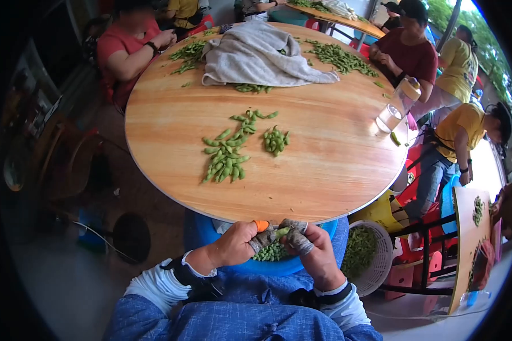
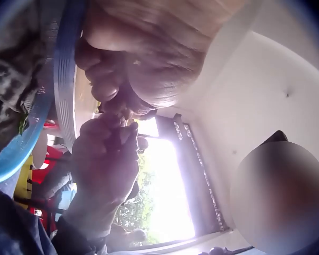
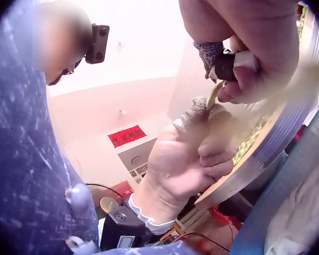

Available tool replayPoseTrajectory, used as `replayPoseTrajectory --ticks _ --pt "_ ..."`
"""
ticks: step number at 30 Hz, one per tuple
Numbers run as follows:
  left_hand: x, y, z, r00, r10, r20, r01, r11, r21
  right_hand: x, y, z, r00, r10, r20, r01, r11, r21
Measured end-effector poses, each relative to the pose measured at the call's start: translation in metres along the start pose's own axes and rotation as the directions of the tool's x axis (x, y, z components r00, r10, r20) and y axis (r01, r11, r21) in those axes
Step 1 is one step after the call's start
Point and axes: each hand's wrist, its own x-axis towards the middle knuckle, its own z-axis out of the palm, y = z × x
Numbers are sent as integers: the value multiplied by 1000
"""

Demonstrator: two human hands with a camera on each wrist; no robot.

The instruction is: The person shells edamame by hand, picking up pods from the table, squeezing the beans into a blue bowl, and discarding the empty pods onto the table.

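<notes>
In the head view, a green edamame pod (image 1: 282,232) spans the gap between my two hands, just off the table's near edge. My left hand (image 1: 230,245) pinches one end, with grey finger covers and an orange band on its fingers. My right hand (image 1: 321,258), also with grey coverings on thumb and finger, pinches the other end. The right wrist view shows the pod (image 3: 215,95) between the fingertips. Below the hands, a blue basin (image 1: 293,265) on the lap holds shelled green beans (image 1: 269,253). In the left wrist view the fingers hide the pod.
On the round wooden table (image 1: 170,136) lie a loose pile of pods (image 1: 227,156) and a smaller pile (image 1: 276,141). A grey cloth (image 1: 256,57) covers more pods behind. A clear bottle (image 1: 393,111) stands at right. A white basket (image 1: 381,258) of greens sits right of the lap. Several people sit around.
</notes>
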Motion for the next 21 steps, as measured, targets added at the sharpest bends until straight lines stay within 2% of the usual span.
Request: replayPoseTrajectory --ticks 1,4,7,13,16,19,21 --pt "0 -1 2 1000 -29 12 30 997 -71 0 4 -6 1000 13 8 -13 1000 -3" --pt "1 -5 6 995 75 -63 -77 996 -42 -2 3 -6 999 35 4 -35 999 -10" --pt "0 0 0 1000 17 -13 -17 1000 9 -2 3 -7 999 48 7 -48 999 -1" --pt "-1 3 2 999 35 -33 -34 999 22 -2 2 -6 997 73 15 -74 996 50" --pt "0 2 4 989 130 -77 -123 989 87 -1 3 -5 997 80 -1 -80 996 31" --pt "2 4 2 987 149 -57 -138 978 157 1 4 -2 997 73 -37 -71 997 33" --pt "2 1 6 1000 22 -10 -23 993 -112 1 5 1 996 58 -72 -55 997 54"
